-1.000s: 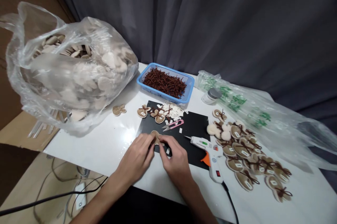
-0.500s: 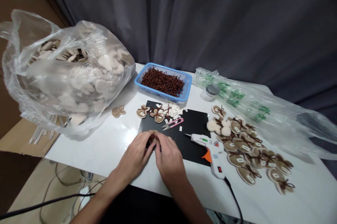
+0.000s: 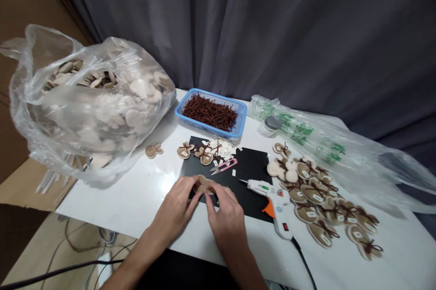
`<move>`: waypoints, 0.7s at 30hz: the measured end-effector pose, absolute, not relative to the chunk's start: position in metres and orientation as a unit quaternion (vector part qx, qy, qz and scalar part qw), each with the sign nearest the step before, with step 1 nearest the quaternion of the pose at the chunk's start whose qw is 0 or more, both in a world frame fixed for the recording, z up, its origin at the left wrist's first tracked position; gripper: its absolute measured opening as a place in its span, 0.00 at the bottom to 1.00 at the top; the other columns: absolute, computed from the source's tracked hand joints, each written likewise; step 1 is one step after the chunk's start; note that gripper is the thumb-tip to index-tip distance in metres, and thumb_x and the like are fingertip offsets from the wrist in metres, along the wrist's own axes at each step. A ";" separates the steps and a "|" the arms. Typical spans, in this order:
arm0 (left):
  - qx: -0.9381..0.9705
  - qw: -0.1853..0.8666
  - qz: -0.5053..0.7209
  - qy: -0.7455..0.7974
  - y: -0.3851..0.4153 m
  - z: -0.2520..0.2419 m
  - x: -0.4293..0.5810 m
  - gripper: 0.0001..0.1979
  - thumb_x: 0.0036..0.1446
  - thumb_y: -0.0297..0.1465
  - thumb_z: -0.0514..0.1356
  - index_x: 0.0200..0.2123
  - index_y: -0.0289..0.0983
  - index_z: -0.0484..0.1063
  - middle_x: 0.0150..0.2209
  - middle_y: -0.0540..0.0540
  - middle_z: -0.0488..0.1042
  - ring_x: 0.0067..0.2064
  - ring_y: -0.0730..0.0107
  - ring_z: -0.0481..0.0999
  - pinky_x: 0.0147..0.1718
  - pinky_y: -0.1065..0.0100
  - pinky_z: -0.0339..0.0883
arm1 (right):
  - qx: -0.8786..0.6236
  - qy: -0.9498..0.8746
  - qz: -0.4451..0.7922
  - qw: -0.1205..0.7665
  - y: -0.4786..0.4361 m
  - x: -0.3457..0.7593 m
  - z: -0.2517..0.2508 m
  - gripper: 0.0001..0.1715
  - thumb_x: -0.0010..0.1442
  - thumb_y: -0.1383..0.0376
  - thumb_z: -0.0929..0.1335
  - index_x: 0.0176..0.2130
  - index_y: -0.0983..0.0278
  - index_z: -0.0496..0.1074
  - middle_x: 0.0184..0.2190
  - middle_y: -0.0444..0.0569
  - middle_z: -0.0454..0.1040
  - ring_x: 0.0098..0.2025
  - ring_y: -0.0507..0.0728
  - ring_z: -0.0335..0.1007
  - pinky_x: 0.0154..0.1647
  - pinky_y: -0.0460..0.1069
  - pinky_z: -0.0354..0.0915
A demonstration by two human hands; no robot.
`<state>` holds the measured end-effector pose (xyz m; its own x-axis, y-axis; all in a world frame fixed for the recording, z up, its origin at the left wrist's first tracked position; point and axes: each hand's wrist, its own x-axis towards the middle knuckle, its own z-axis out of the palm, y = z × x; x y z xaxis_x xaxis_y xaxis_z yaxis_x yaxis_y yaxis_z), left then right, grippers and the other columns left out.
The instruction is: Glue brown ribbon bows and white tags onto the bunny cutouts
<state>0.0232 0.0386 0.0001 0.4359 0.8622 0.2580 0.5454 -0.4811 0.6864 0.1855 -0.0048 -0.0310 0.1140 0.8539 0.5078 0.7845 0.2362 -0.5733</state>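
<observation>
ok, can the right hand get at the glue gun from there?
Probably yes: the glue gun lies just right of the right hand, with nothing standing between them. But that hand's fingers are on the felt piece.

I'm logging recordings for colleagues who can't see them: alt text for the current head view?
A left hand and right hand pinch a brown fabric piece at a black mat. To the right lie a white glue gun and a pile of bow-tied pieces; beyond are pink snips and a blue basket, with a large clear bag at left.
</observation>
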 end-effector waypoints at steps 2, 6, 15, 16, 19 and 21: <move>0.803 0.260 0.303 0.442 0.039 0.000 0.022 0.07 0.76 0.31 0.59 0.54 0.42 0.71 0.46 0.45 0.80 0.47 0.59 0.81 0.48 0.58 0.78 | -0.618 -0.661 0.042 0.424 -0.004 0.187 -0.034 0.11 0.77 0.66 0.65 0.53 0.61 0.76 0.39 0.53 0.84 0.39 0.61 0.81 0.42 0.53 0.75; 0.793 0.250 0.311 0.460 0.039 -0.003 0.019 0.08 0.74 0.32 0.61 0.54 0.42 0.73 0.46 0.44 0.80 0.48 0.59 0.81 0.48 0.58 0.78 | -0.609 -0.668 0.034 0.427 -0.002 0.189 -0.038 0.11 0.78 0.65 0.65 0.51 0.60 0.77 0.37 0.52 0.84 0.37 0.60 0.81 0.38 0.52 0.74; 0.847 0.172 0.310 0.396 0.047 -0.006 0.015 0.11 0.77 0.34 0.58 0.57 0.44 0.77 0.49 0.44 0.82 0.50 0.58 0.81 0.50 0.56 0.79 | -0.559 -0.732 0.100 0.377 0.012 0.205 -0.009 0.12 0.72 0.75 0.67 0.44 0.60 0.78 0.35 0.47 0.82 0.36 0.59 0.78 0.38 0.51 0.73; 0.851 0.162 0.314 0.388 0.050 -0.006 0.014 0.11 0.77 0.34 0.58 0.56 0.44 0.78 0.49 0.45 0.82 0.50 0.58 0.81 0.50 0.56 0.79 | -0.556 -0.742 0.108 0.359 0.014 0.207 -0.003 0.12 0.71 0.76 0.69 0.42 0.60 0.78 0.34 0.46 0.82 0.37 0.59 0.78 0.38 0.51 0.72; 0.861 0.139 0.317 0.371 0.056 -0.008 0.013 0.10 0.77 0.34 0.58 0.53 0.44 0.79 0.47 0.45 0.81 0.47 0.58 0.81 0.47 0.57 0.78 | -0.562 -0.745 0.121 0.338 0.018 0.211 0.008 0.12 0.67 0.76 0.74 0.40 0.59 0.79 0.34 0.45 0.81 0.38 0.60 0.75 0.40 0.52 0.72; 0.867 0.123 0.317 0.364 0.058 -0.009 0.014 0.10 0.77 0.34 0.58 0.53 0.44 0.79 0.47 0.45 0.81 0.47 0.58 0.81 0.45 0.57 0.77 | -0.570 -0.732 0.129 0.350 0.020 0.211 0.007 0.13 0.64 0.77 0.75 0.42 0.59 0.80 0.34 0.45 0.81 0.40 0.60 0.75 0.40 0.52 0.72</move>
